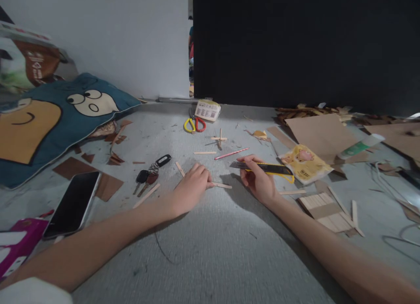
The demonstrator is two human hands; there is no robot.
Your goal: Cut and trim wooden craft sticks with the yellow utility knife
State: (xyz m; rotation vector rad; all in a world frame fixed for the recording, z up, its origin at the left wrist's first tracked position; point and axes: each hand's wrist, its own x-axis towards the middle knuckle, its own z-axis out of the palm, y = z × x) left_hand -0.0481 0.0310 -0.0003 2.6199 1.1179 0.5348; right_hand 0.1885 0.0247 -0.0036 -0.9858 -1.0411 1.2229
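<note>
My left hand [193, 185] is closed on a thin wooden stick [222, 185] that lies flat on the grey floor, its free end pointing right. My right hand [257, 179] grips a yellow and black utility knife [265, 168], held level just right of the stick, blade end toward my left hand. Another stick [180, 169] lies just behind my left hand. A pink pencil [231, 154] lies beyond both hands.
A phone [72, 203] and keys [149, 175] lie at left, near a blue cushion [62, 116]. Scissors [194, 124] sit by the wall. Cardboard sheets [320, 133], a glue tube [359, 147], a yellow packet [305, 162] and a panel of joined sticks [324, 210] are at right.
</note>
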